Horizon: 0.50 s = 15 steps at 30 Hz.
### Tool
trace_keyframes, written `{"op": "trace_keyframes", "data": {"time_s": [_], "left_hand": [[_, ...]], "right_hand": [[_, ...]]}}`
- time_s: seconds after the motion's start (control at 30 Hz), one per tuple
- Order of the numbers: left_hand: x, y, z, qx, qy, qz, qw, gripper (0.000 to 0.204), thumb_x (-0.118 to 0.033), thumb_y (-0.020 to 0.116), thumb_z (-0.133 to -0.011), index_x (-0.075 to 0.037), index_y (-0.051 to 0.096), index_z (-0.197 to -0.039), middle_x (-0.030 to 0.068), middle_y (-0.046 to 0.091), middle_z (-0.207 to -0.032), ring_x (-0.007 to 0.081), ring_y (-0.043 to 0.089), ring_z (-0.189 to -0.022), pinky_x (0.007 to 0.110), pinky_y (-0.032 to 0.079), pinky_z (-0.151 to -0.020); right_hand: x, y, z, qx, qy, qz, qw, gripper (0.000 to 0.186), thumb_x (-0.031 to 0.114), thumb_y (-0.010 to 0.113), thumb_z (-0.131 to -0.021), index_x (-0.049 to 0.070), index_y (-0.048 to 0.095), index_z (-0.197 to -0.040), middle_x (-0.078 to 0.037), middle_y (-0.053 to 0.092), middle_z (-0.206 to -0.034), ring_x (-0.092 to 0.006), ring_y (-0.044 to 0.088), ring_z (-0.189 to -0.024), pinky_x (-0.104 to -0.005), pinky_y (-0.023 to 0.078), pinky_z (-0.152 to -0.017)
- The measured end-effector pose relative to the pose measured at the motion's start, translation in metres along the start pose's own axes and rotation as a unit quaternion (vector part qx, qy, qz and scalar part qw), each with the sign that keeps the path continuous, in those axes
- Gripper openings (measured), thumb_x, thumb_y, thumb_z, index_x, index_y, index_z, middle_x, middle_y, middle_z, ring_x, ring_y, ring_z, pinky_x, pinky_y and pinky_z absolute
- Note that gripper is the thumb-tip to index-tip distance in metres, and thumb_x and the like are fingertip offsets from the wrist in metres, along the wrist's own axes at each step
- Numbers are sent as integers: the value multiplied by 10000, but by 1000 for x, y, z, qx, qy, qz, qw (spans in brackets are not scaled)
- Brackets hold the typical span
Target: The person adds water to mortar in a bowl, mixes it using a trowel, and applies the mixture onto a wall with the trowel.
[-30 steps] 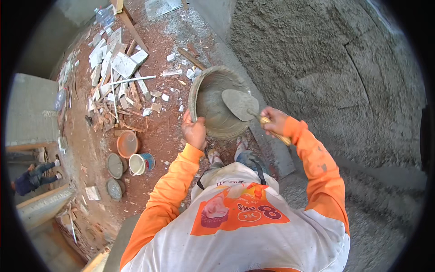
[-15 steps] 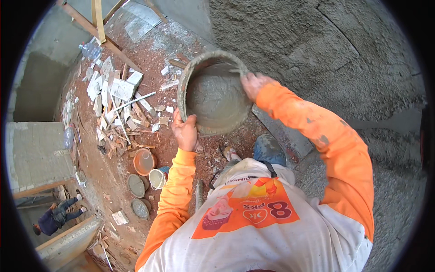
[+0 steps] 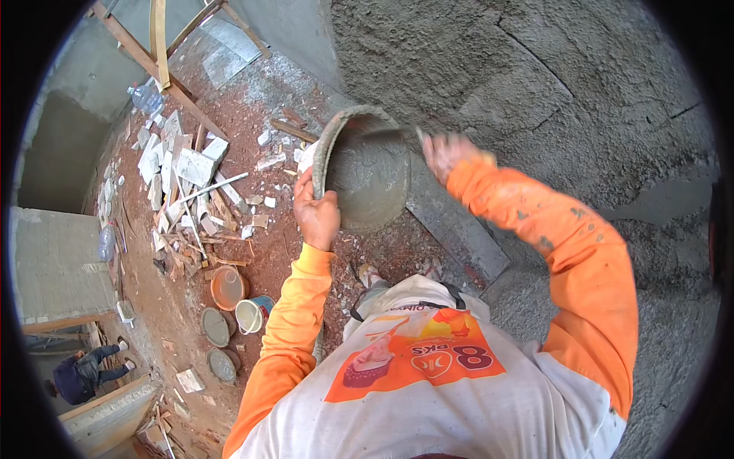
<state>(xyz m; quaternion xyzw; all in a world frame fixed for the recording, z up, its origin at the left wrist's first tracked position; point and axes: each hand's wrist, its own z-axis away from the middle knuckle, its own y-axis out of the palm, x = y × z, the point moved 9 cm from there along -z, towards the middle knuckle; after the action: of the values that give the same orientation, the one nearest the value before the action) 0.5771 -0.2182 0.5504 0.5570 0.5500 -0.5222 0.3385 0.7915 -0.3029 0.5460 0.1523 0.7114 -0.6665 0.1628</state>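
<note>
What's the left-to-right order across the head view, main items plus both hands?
Co-worker in dark clothes → orange bucket → white-rimmed bucket → left hand → round mortar basin → right hand.

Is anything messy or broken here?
Yes: left of the basin, broken-looking white slabs and wood scraps lie jumbled on the ground. A dark line also crosses the rough grey wall; I can't tell whether it's a crack.

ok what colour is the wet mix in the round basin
The wet mix is grey, seen best in the head view, inside the basin.
</note>
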Motion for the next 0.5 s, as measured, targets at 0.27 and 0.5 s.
{"op": "trace_keyframes", "data": {"time_s": [0.27,0.5], "left_hand": [[24,49,33,10,-34,20,999,341,30,506,-658,32,617,-981,134,525,-1131,238,469,-1094,308,340,-949],[-24,96,49,4,22,25,999,348,25,500,-659,31,612,-989,135,506,-1146,240,463,-1097,314,334,-956]], "right_hand": [[-16,17,13,82,14,-187,979,361,90,434,-818,-34,474,-1155,-171,597,-977,-269,611,-838,-382,503,-638],[3,55,34,335,-102,-201,915,256,151,449,-849,42,585,-1036,-162,618,-969,-287,611,-912,-371,501,-777]]}}
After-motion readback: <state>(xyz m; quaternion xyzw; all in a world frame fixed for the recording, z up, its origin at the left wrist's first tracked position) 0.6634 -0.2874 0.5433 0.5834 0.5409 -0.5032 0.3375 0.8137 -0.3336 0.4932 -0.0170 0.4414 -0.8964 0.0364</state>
